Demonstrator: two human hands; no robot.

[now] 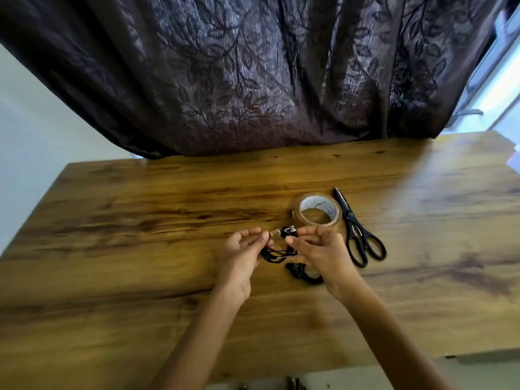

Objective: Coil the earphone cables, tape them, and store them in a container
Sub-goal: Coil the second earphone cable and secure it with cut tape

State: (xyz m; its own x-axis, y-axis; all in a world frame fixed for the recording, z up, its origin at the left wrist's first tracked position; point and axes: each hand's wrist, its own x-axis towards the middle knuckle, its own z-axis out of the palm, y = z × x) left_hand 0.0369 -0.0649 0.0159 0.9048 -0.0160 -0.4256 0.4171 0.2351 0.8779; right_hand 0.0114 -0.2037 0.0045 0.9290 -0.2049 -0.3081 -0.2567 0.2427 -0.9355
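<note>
Both my hands are raised a little above the wooden table (140, 249), with a coiled black earphone cable (274, 254) between them. My left hand (242, 254) pinches a short piece of tape (273, 233) at the coil's top. My right hand (318, 250) pinches the top of the coil beside the tape. Loops of the cable hang down between the palms. A second black earphone bundle (302, 274) lies on the table, partly hidden under my right hand. No container is in view.
A roll of brown packing tape (316, 211) lies flat just beyond my hands. Black scissors (356, 229) lie to its right, blades pointing away. A dark patterned curtain (253, 74) hangs behind the table's far edge.
</note>
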